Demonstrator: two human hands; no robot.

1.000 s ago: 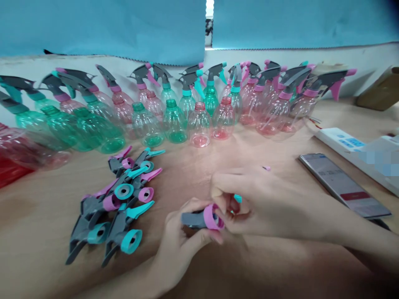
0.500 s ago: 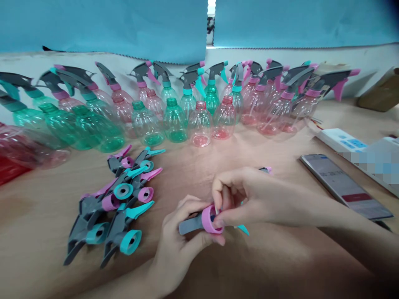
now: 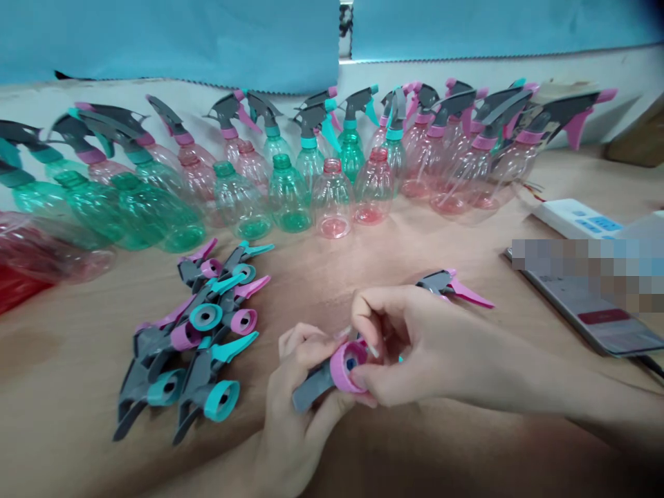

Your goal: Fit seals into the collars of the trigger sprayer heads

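My left hand (image 3: 298,387) is closed around a grey trigger spray head, whose pink collar (image 3: 343,366) faces up and toward me. Inside the collar's opening a small dark blue part shows. With curled fingers, my right hand (image 3: 399,346) grips the collar's right edge, its thumb on the rim. Part of the spray head is hidden by my hands. Beyond my right wrist lies another spray head with a pink trigger (image 3: 469,290). To the left is a pile of spray heads (image 3: 200,332) with teal and pink collars.
Green and pink clear bottles (image 3: 332,200) line the back of the table, several topped with spray heads. A phone (image 3: 586,318), partly blurred out, lies at right beside a white power strip (image 3: 575,214). Red plastic (image 3: 21,273) sits at the left edge.
My right fingers have drawn back from inside the collar to its edge, and more of the opening shows. The view has shifted slightly, uncovering the spray head behind my right wrist.
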